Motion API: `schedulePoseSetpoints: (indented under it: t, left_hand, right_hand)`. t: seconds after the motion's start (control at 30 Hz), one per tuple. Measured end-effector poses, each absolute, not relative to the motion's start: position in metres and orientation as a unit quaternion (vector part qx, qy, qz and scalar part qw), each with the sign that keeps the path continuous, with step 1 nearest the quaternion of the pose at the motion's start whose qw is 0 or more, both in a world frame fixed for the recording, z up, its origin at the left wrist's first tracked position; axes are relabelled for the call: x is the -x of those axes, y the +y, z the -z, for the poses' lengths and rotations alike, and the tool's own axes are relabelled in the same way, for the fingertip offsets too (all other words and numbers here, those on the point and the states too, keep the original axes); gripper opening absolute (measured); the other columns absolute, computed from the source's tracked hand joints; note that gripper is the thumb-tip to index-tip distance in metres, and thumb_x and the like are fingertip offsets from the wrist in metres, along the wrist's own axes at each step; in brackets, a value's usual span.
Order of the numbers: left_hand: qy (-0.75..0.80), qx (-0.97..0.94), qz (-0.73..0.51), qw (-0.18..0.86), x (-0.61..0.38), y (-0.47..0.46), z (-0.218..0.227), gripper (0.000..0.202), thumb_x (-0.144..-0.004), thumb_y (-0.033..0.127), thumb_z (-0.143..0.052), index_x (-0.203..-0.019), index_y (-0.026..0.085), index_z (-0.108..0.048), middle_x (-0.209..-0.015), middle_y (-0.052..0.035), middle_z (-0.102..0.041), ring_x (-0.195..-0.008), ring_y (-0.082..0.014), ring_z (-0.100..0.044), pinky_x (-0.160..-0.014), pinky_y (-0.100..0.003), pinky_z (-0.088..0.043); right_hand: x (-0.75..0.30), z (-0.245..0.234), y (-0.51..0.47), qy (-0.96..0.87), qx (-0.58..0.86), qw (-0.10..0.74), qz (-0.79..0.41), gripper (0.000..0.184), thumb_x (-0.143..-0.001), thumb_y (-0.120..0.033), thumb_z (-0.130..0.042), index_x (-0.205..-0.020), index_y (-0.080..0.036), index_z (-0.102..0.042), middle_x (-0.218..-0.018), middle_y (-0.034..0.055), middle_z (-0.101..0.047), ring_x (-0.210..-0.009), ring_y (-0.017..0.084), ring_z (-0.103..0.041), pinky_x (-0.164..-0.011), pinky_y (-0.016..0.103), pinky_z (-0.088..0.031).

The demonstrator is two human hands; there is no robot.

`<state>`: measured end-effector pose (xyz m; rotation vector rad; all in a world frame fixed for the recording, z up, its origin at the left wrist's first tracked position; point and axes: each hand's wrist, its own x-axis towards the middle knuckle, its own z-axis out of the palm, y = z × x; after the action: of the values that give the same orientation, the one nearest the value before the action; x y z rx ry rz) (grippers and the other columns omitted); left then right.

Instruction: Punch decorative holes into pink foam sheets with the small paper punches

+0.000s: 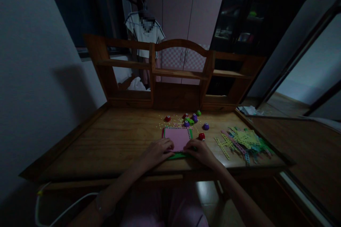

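Note:
A stack of coloured paper sheets lies near the desk's front edge, a pink sheet (178, 137) on top and green showing beneath. My left hand (156, 151) rests on the stack's near left corner, fingers curled over the edge. My right hand (199, 151) rests on the near right corner, fingers bent onto the sheets. Both hands touch the paper; whether they pinch it is unclear in the dim light. Small craft punches (192, 118) in red, purple and green sit just behind the stack, one red punch (201, 136) beside it.
A pile of punched paper scraps (243, 142) lies on the desk's right. Tiny paper bits (170, 120) are scattered behind the stack. A wooden shelf unit (176, 74) stands at the desk's back. A wall is on the left, wardrobes behind.

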<state>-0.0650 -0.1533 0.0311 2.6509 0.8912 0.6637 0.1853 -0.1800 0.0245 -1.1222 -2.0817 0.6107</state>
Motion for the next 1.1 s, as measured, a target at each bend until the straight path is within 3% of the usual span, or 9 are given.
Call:
schedulePoseSetpoints:
  t: [0.2,0.73,1.1]
  left_hand:
    - [0.329,-0.887,-0.259,0.193,0.061,-0.148,-0.024,0.018,-0.086,0.037,-0.054,-0.082,0.019,-0.056,-0.089,-0.0013,-0.055,-0.084,-0.0152,-0.053,-0.073,-0.026,-0.04]
    - [0.316,-0.904,-0.236,0.163,0.054,-0.14,-0.021,0.017,-0.089,0.032,-0.049,-0.08,0.018,-0.05,-0.089,-0.0026,-0.05,-0.084,-0.0156,-0.049,-0.074,-0.027,-0.04]
    - [0.301,-0.91,-0.233,0.165,0.055,-0.139,-0.023,0.017,-0.089,0.033,-0.049,-0.082,0.018,-0.051,-0.09,-0.0029,-0.05,-0.083,-0.0154,-0.049,-0.073,-0.027,-0.04]
  right_hand:
    - [-0.182,-0.028,-0.174,-0.792,0.458,0.309,-0.259,0.021,-0.082,-0.038,-0.064,-0.085,-0.017,-0.067,-0.079,0.0025,-0.066,-0.071,0.015,-0.059,-0.064,0.023,-0.043]
    - [-0.181,-0.032,-0.154,-0.792,0.507,0.198,-0.276,0.019,-0.077,-0.032,-0.064,-0.081,-0.014,-0.068,-0.072,0.0034,-0.067,-0.063,0.013,-0.057,-0.054,0.02,-0.038]
    - [-0.182,-0.034,-0.149,-0.802,0.499,0.181,-0.274,0.019,-0.077,-0.032,-0.063,-0.081,-0.014,-0.069,-0.074,0.004,-0.068,-0.063,0.014,-0.058,-0.054,0.02,-0.038]
